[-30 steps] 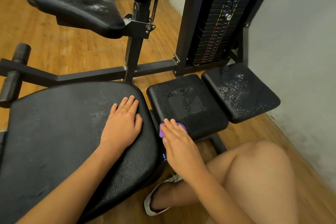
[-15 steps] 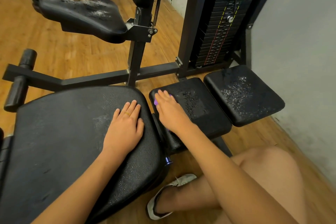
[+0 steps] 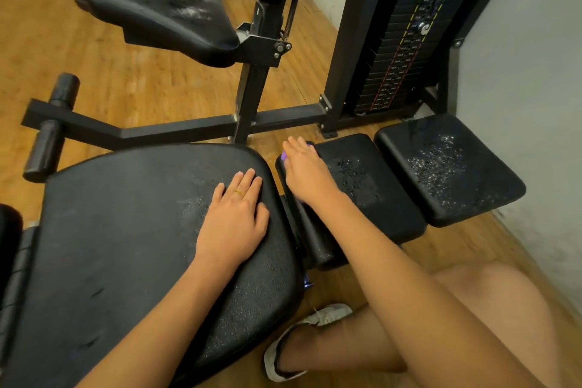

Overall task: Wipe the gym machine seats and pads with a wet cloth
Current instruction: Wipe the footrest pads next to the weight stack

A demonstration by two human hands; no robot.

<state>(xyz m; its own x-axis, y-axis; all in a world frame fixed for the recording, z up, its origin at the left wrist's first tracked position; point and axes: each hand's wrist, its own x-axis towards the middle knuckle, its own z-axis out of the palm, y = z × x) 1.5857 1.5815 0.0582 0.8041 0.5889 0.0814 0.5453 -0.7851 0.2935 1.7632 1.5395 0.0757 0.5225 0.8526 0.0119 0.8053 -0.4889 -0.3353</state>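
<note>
- We are seeing the right hand [image 3: 307,172] lying flat on the purple cloth [image 3: 285,155]. Its fingers are straight and close together, pressing the cloth onto the far corner of the middle pad [image 3: 371,198], on the side next to the big seat. Only slivers of cloth are showing.
- The left hand [image 3: 234,214] is resting palm-down on the big seat [image 3: 126,230], fingers straight and nearly together, thumb apart, holding nothing. We are reading it as bracing.
- We are judging the step as wiping the middle pad. Droplets are sitting on its centre, and more on the end pad [image 3: 447,167] just beside it.
- We are expecting the next move to need a firm drag of the cloth across those droplets, edge to edge, then a shift to the end pad.
- The raised seat [image 3: 163,19] behind is looking smeared too, so we are rating the task as partway.
</note>
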